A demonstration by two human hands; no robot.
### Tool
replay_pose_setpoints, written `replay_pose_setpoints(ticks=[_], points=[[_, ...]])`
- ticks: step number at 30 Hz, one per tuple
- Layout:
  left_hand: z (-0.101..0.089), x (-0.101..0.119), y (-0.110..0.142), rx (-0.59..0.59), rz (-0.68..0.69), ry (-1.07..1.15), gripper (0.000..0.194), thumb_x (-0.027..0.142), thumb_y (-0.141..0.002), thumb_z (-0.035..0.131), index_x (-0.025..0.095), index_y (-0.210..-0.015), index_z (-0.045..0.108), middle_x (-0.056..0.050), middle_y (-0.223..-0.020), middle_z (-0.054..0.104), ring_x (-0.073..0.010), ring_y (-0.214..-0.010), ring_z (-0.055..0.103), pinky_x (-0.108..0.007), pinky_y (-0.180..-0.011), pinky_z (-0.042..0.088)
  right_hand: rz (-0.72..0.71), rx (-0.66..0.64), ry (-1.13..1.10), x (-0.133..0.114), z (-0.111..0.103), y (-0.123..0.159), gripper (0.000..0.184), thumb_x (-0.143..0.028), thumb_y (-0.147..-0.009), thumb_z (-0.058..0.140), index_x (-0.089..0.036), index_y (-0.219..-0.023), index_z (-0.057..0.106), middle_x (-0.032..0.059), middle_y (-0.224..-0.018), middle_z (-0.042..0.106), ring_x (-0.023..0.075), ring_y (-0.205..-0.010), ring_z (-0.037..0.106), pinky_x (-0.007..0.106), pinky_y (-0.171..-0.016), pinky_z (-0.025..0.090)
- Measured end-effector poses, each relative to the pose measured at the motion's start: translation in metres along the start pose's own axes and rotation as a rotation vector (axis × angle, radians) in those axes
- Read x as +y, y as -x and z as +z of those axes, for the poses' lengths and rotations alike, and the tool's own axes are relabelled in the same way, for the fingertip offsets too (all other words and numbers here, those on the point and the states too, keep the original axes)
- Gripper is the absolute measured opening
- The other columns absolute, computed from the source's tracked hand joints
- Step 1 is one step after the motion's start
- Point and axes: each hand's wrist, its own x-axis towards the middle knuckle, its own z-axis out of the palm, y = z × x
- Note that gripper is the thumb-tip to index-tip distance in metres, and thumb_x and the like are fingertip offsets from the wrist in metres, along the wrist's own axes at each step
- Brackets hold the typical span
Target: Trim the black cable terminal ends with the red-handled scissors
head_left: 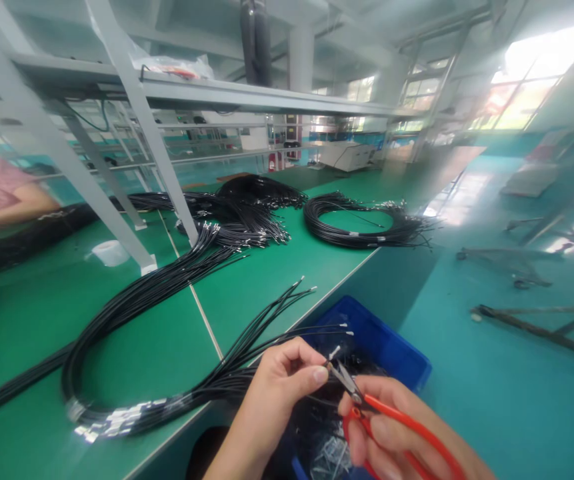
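Between the thumb and fingers of my left hand [289,383] a black cable is pinched, with its pale end [335,353] sticking out. My right hand [391,420] is closed round the red handles of a pair of cutting pliers [401,420]. Their metal jaws [345,380] are at the cable end, close to my left fingertips; whether they touch it is hard to tell. Beside my left hand, a bundle of black cables [167,407] curves over the green table, with white labels wrapped round it. Several loose cable ends [297,287] fan out toward my hands.
Below my hands stands a blue bin [411,363] holding dark pieces and clear plastic. A coiled cable bundle [357,237] and a cable heap [257,193] lie farther back. A white shelf frame [131,107] rises from the table. At the left sits another person [4,187].
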Motion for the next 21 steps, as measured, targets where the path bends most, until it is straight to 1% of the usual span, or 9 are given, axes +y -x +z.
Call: replay_pose_setpoints(ticks=[3,5,7,10,14,16,17,19,21], points=[[-0.001,-0.001,0.0,-0.024,0.009,0.009,0.01,0.02,-0.068,0.071,0.014,-0.066,0.063,0.003,-0.061,0.057,-0.0092,-0.059,0.045,-0.019,-0.06,0.034,-0.001,-0.017,-0.023,0.0,-0.001,-0.003,0.024,-0.031,-0.083,0.056,-0.014,-0.1,0.055,0.0025,-0.069,0.062,0.0094,-0.055,0.043,0.021,-0.052,0.031],[-0.002,-0.001,0.0,-0.05,0.022,0.007,0.009,0.02,-0.07,0.07,0.014,-0.068,0.063,0.003,-0.062,0.058,-0.0092,-0.06,0.046,-0.019,-0.06,0.035,-0.013,-0.027,-0.042,0.002,-0.002,-0.005,0.024,-0.029,-0.082,0.057,-0.014,-0.1,0.054,0.0026,-0.07,0.062,0.0085,-0.053,0.042,0.021,-0.049,0.03],[-0.002,-0.002,0.0,-0.062,0.037,-0.002,0.009,0.02,-0.071,0.07,0.015,-0.069,0.062,0.003,-0.063,0.058,-0.0094,-0.06,0.047,-0.02,-0.061,0.036,-0.026,-0.02,-0.064,0.004,-0.002,-0.007,0.022,-0.026,-0.08,0.058,-0.014,-0.099,0.055,0.0025,-0.069,0.063,0.0069,-0.049,0.041,0.019,-0.047,0.029],[-0.002,-0.004,-0.001,-0.069,0.05,-0.036,0.011,0.021,-0.072,0.069,0.014,-0.069,0.061,0.002,-0.065,0.057,-0.0105,-0.062,0.047,-0.021,-0.062,0.037,-0.012,0.013,-0.067,0.003,-0.002,-0.009,0.018,-0.021,-0.08,0.058,-0.014,-0.096,0.055,-0.0001,-0.063,0.062,0.0045,-0.045,0.039,0.017,-0.044,0.027],[-0.003,-0.004,-0.001,-0.066,0.063,-0.09,0.013,0.023,-0.072,0.069,0.014,-0.069,0.059,0.002,-0.065,0.055,-0.0113,-0.062,0.046,-0.023,-0.061,0.036,0.054,0.002,0.003,-0.004,-0.001,-0.015,0.025,-0.029,-0.075,0.063,-0.015,-0.093,0.054,0.0024,-0.068,0.066,0.0027,-0.039,0.04,0.014,-0.037,0.026],[-0.004,-0.003,-0.001,-0.059,0.063,-0.12,0.014,0.024,-0.072,0.068,0.014,-0.068,0.059,0.002,-0.065,0.054,-0.0115,-0.062,0.045,-0.023,-0.061,0.036,0.105,0.013,0.093,-0.005,0.0,-0.018,0.025,-0.029,-0.072,0.064,-0.016,-0.089,0.052,0.0027,-0.064,0.066,0.0025,-0.033,0.039,0.015,-0.032,0.024],[-0.005,-0.003,-0.001,-0.055,0.066,-0.136,0.014,0.024,-0.072,0.067,0.014,-0.068,0.059,0.002,-0.065,0.053,-0.0112,-0.062,0.045,-0.022,-0.061,0.036,0.122,0.04,0.141,-0.004,0.001,-0.019,0.023,-0.027,-0.069,0.065,-0.016,-0.085,0.052,0.0005,-0.059,0.064,0.0025,-0.031,0.038,0.015,-0.032,0.024],[-0.004,-0.004,-0.003,-0.037,0.079,-0.183,0.012,0.023,-0.073,0.066,0.015,-0.067,0.059,0.003,-0.064,0.052,-0.0105,-0.061,0.043,-0.021,-0.059,0.035,0.137,0.091,0.209,-0.002,0.002,-0.017,0.021,-0.02,-0.063,0.068,-0.017,-0.076,0.053,-0.0056,-0.049,0.055,0.0031,-0.034,0.038,0.015,-0.035,0.025],[-0.001,-0.011,-0.004,-0.004,0.094,-0.287,0.009,0.021,-0.073,0.065,0.015,-0.067,0.06,0.003,-0.064,0.051,-0.0103,-0.06,0.044,-0.021,-0.058,0.035,0.079,0.143,0.235,-0.001,0.004,-0.012,0.021,-0.018,-0.059,0.07,-0.018,-0.073,0.054,-0.0073,-0.049,0.05,0.0053,-0.042,0.041,0.017,-0.041,0.03]])
